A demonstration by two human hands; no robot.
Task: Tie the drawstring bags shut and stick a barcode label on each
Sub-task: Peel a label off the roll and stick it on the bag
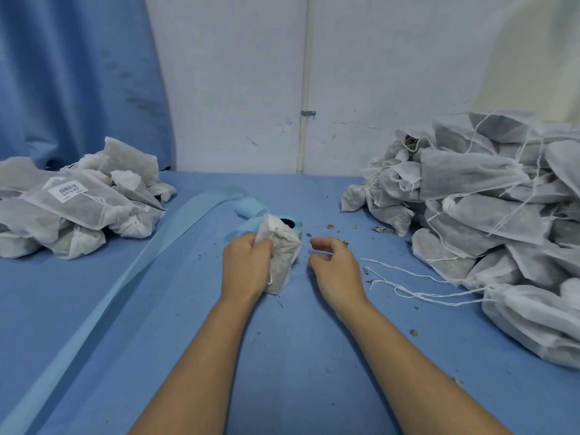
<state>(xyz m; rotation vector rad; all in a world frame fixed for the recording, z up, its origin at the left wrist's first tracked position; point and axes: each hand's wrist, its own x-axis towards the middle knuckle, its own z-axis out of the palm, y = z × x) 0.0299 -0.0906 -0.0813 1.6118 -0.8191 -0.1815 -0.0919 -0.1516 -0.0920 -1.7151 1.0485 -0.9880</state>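
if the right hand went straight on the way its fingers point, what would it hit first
Most likely the small white fabric drawstring bag gripped in the left hand. The right hand has its loosely curled fingers aimed leftward at it across a gap, though depth is hard to judge.

scuffed white wall (238,73) straight ahead, with a thin white pipe (306,73) upright down its middle, clipped by a small metal bracket (308,113). folds of blue curtain (72,73) hanging at the left, smudged dark in places. below, a table (282,356) in flat blue covering, evenly lit.
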